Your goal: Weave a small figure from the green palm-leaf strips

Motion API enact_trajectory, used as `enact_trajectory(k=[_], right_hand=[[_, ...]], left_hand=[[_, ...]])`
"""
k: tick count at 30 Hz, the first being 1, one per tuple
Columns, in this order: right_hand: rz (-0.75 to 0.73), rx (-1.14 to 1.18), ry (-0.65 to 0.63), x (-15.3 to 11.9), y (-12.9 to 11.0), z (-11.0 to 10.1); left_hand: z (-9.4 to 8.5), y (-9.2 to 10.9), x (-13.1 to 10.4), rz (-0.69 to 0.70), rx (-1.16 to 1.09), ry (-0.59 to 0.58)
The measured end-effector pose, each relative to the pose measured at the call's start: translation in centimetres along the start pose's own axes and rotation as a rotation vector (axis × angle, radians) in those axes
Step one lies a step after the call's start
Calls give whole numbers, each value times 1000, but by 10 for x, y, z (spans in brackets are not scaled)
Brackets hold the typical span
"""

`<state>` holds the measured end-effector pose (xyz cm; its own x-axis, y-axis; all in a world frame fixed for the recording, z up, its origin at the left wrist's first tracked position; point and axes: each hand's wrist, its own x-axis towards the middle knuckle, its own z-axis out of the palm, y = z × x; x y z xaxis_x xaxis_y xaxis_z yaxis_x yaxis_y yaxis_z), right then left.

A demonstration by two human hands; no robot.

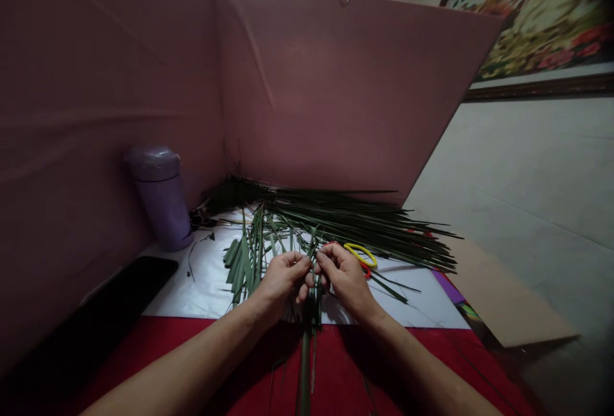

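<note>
Thin green leaf strips stand up between my two hands, above a thick green stem that runs down toward me. My left hand pinches the strips with thumb and forefinger. From the other side my right hand pinches them too, its fingertips almost touching the left ones. How the strips cross at the fingertips is too small to make out. Just behind my right hand lie scissors with yellow and red handles; their blades are hidden. Cut and folded leaf pieces lie left of my hands.
A large bundle of long green leaves spreads across the back of the white sheet. At the left stand a purple tumbler and a dark flat object. Pink panels close off the back and left. Red cloth covers the front.
</note>
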<state>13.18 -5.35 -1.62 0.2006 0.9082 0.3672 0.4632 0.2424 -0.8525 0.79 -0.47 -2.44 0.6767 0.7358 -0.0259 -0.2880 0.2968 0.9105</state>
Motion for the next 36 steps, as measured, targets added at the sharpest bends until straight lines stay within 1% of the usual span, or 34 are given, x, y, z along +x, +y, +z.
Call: enact_trajectory(k=[2,4,7,9,11,14,16,18,21,24,26,27,29,32,36], right_hand=[[-70,-143,51,-1,2,1],[-201,-388,105,-1,3,1],[-349,-704,112,-2,5,0],[-404,-825,115,-3,7,0],[-452,-881,127,-3,11,-1],[-486,-857,158,-5,14,0],[-455,-765,178,-7,14,2],[-372,-614,178,-8,12,4],[-192,-318,174,-8,10,6],[-39,-49,143,-6,10,7],[31,62,112,-5,11,7],[47,81,108,-6,11,7],[24,37,127,-7,10,8],[-88,-161,181,-11,6,7],[-202,-416,208,-12,5,5]], left_hand=[[0,-2,0,-10,1,6],[0,-3,0,-19,-5,10],[0,-6,0,-29,2,14],[1,-6,-1,-35,5,0],[2,-6,-1,-34,0,-24],[2,-6,-2,-36,-5,-41],[2,-6,-2,-35,0,-37],[2,-7,-1,-28,10,-26],[2,-7,-1,-25,27,9],[1,-6,0,-29,42,41],[1,-6,0,-28,48,49],[1,-5,-1,-30,44,48],[2,-4,-2,-39,29,43],[3,-3,-3,-62,-9,37],[4,-4,-3,-68,-21,19]])
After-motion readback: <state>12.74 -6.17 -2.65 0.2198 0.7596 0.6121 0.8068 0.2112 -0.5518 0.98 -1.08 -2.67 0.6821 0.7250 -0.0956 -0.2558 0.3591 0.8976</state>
